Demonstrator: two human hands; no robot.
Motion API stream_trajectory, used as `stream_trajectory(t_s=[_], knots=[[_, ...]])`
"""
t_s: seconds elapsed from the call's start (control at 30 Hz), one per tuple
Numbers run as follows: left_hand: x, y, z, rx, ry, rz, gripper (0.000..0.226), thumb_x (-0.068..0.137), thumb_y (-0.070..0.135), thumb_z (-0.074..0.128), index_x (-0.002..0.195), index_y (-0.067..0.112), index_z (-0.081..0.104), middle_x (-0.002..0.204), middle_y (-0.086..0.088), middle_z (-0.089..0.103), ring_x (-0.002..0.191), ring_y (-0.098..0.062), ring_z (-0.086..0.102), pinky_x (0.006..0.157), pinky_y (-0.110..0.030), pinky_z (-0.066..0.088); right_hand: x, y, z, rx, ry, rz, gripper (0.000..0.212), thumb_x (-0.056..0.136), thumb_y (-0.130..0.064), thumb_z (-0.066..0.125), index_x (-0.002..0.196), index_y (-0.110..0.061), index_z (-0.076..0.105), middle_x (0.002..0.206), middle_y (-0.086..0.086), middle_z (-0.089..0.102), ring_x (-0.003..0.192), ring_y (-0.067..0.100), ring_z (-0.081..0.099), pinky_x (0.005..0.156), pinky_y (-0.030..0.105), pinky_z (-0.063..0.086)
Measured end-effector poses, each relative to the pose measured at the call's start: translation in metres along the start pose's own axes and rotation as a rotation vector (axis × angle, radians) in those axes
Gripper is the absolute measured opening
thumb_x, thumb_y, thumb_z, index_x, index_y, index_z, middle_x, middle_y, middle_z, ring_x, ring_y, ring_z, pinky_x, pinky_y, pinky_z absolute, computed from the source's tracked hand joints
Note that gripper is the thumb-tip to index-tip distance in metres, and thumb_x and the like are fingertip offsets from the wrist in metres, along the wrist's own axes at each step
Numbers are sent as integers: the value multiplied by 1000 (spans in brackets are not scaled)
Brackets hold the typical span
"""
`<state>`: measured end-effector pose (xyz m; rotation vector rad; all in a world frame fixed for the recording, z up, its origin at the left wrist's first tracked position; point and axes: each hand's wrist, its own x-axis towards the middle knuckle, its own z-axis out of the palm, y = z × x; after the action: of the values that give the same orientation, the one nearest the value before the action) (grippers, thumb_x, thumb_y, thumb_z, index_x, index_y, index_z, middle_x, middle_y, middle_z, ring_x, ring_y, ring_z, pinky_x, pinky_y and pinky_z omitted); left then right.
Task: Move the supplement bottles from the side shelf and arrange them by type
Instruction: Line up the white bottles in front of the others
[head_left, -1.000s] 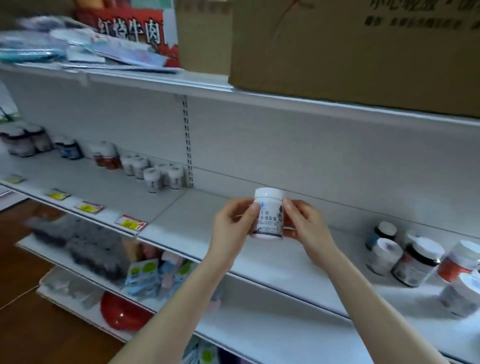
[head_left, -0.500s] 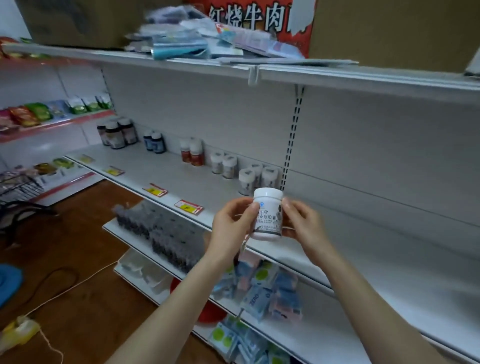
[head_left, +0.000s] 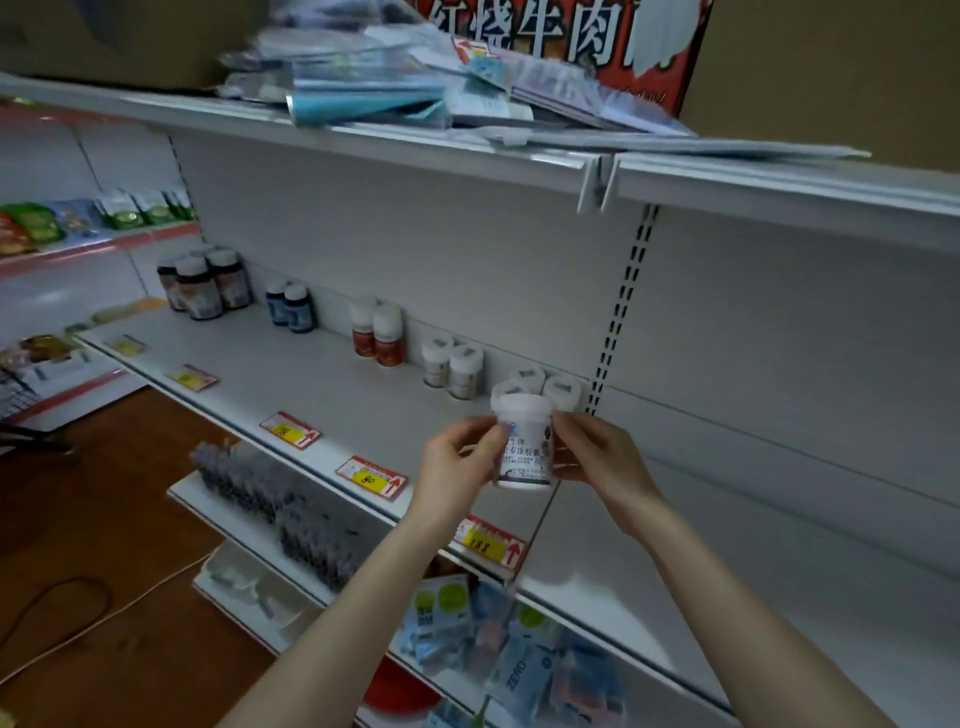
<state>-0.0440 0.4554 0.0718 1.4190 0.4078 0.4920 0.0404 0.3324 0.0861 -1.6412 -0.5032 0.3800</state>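
I hold a white supplement bottle (head_left: 523, 447) upright in front of the middle shelf (head_left: 311, 395), my left hand (head_left: 457, 465) pinching its left side and my right hand (head_left: 597, 457) its right side. Just behind it stand matching white bottles (head_left: 561, 391). Further left along the shelf's back are grouped pairs: white bottles with pale labels (head_left: 452, 364), red-labelled bottles (head_left: 382, 332), blue bottles (head_left: 291, 309) and dark brown bottles (head_left: 205, 280).
Yellow-and-red price tags (head_left: 370, 477) line the shelf's front edge. The top shelf carries loose packets (head_left: 395, 88) and cardboard boxes. Lower shelves hold grey items (head_left: 275, 499) and blue packets (head_left: 519, 654). A cable (head_left: 78, 623) lies on the wooden floor.
My view has swung left along the shelf; the mixed bottles at the right have left the view and the sorted groups have come in. Both hands still hold the white bottle.
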Motion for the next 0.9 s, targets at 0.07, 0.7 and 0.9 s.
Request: stream_trajectory(t_s=[0.07,0.7,0.9], knots=[[18,-1,2,-12,-5,-15,15,88,17,57,102,13,61,91,-6,67,82,-17,63,67,-24,54,15,0,-5,-10,-15,-6,17,93,-26,50,90,-20,65,88,3,70,79,16,67,74,29,56],[119,-73,-1,352,-352,79,25,85,15,61,98,37,62,82,19,65,68,14,57,66,-8,45,62,50,7,19,256,236,12,91,-18,53,87,-13,64,86,8,55,81,19,48,76,33,37],[122,-91,-13,370,-474,86,30,89,10,55,118,19,58,104,16,58,83,21,54,72,6,37,53,67,25,-53,362,283,10,92,-23,52,90,-25,62,81,-4,59,69,7,53,68,22,41]])
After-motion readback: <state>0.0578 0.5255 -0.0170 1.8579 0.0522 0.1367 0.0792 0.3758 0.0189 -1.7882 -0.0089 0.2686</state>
